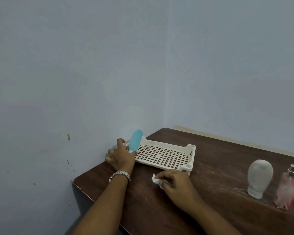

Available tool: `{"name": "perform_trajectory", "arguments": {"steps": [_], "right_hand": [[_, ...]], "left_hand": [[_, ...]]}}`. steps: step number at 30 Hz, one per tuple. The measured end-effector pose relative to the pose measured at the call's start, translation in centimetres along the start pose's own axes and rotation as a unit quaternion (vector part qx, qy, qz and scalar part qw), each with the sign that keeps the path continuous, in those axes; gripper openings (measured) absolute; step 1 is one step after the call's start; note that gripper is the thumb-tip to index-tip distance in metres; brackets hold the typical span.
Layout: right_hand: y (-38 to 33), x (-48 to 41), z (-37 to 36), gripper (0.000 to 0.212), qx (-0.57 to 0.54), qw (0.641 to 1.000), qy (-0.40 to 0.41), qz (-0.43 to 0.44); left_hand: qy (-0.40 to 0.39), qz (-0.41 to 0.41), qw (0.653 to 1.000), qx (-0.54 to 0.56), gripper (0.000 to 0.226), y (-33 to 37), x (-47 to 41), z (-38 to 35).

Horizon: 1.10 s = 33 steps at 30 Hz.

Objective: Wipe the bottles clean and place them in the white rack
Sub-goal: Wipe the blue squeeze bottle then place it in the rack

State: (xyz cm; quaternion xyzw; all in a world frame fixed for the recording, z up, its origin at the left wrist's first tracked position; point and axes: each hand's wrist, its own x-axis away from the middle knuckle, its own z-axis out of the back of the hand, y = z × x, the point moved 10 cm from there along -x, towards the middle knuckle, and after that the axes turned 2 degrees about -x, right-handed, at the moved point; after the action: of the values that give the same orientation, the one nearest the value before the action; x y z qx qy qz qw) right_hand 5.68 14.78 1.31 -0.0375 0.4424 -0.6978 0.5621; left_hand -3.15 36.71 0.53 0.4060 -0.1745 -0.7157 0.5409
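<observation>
Blue bottle, tilted, gripped in left hand at left edge of rack, right hand pinching white tissue on wooden bench

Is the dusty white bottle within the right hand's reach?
Probably yes: only bare brown table separates the right hand from the dusty white bottle, but it grips a crumpled white tissue.

Rack floor open from above, low rim all round. Left hand w/ blue bottle blocks its left end; wall close behind. Right hand w/ tissue near front edge. Bare table btwn rack & grey bottle, pink bottle just beside it.
</observation>
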Motion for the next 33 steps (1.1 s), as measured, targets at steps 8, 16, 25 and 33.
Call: {"name": "perform_trajectory", "arguments": {"steps": [8, 16, 25, 33], "right_hand": [[-0.3, 0.5, 0.5, 0.025, -0.015, 1.000, 0.012, -0.003], [-0.1, 0.5, 0.4, 0.025, -0.016, 1.000, 0.012, -0.002], [0.1, 0.5, 0.7, 0.023, -0.020, 1.000, 0.016, -0.015], [0.5, 0.5, 0.8, 0.024, -0.014, 1.000, 0.014, -0.019]], "left_hand": [[-0.008, -0.069, 0.990, -0.124, 0.044, 1.4, 0.1, -0.3], [-0.063, -0.093, 0.990, -0.085, 0.065, 1.7, 0.1, -0.9], [-0.081, -0.156, 0.961, -0.213, 0.055, 3.4, 0.4, -0.7], [-0.104, -0.206, 0.917, -0.326, 0.041, 5.7, 0.2, -1.8]]}}
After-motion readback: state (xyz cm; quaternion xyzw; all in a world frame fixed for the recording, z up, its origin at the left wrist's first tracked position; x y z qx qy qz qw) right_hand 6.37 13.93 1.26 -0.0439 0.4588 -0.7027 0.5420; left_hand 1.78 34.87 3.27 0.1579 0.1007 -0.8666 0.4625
